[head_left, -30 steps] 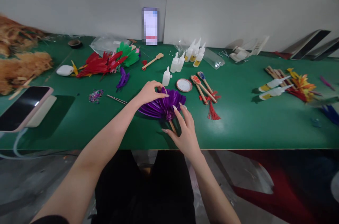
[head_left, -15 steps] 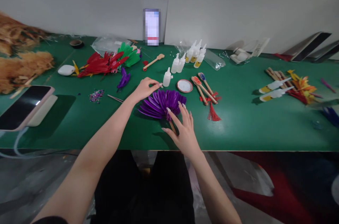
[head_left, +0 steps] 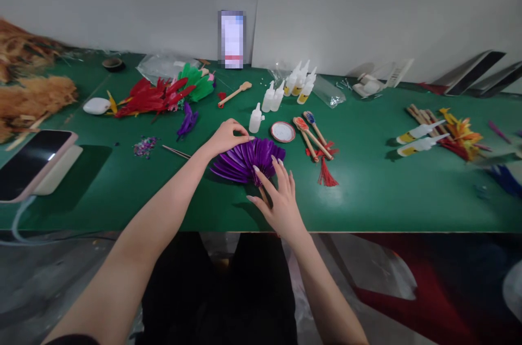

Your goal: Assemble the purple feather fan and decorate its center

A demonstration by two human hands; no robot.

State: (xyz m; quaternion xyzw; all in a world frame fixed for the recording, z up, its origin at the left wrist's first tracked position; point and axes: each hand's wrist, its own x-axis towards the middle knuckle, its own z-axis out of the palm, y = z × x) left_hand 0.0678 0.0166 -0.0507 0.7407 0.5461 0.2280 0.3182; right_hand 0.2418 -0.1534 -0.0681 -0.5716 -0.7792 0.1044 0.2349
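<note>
A purple feather fan (head_left: 234, 163) lies spread on the green table, its wooden handle (head_left: 264, 195) pointing towards me. My left hand (head_left: 229, 136) reaches over its far edge, thumb and forefinger pinched together at the feather tips. Whatever is between those fingertips is too small to make out. Across the fan's right side and base rests my right hand (head_left: 282, 201), fingers spread and fingertips on the feathers. Just beyond the fan stand a small white squeeze bottle (head_left: 255, 119) and a shallow red-rimmed dish (head_left: 283, 131) with white contents. Tweezers (head_left: 175, 151) lie left, partly behind my left forearm.
More glue bottles (head_left: 299, 81) stand behind. Painted wooden sticks with a red tassel (head_left: 326, 175) lie right of the fan. Red feathers (head_left: 149, 98), green feathers (head_left: 198, 83) and sequins (head_left: 144, 146) are left. A phone (head_left: 35, 163) sits at the near left, another leans on the wall.
My left hand's fingertips have come down slightly towards me, from just above the fan to its feather tips. My right hand stays spread on the fan. The view has shifted a little.
</note>
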